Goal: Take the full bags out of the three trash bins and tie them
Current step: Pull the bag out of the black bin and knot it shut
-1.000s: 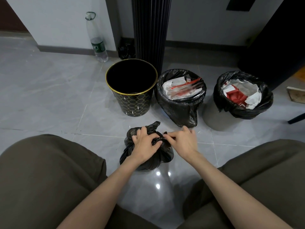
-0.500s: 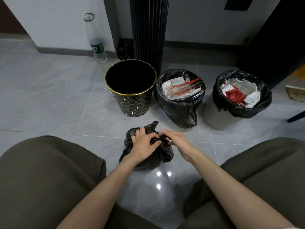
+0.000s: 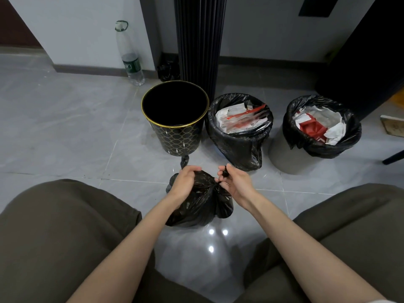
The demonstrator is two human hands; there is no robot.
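- A plastic bottle [image 3: 130, 60] stood by the wall at 11 o'clock in the view, and a black ribbed column [image 3: 200, 40] at 12.
- Seen from the black bag [image 3: 201, 206], the empty gold-rimmed bin [image 3: 175, 136] sat at 12 o'clock, the middle bin [image 3: 240, 147] at 1 and the grey bin [image 3: 284, 158] at 2. The last two were lined and full of wrappers.
- The black bag lay on the tiles between the knees, glossy and crumpled, with its neck gathered.
- The left hand [image 3: 184, 182] gripped one twisted tail, which poked toward 12 o'clock.
- The right hand [image 3: 236, 183] pinched the other tail.
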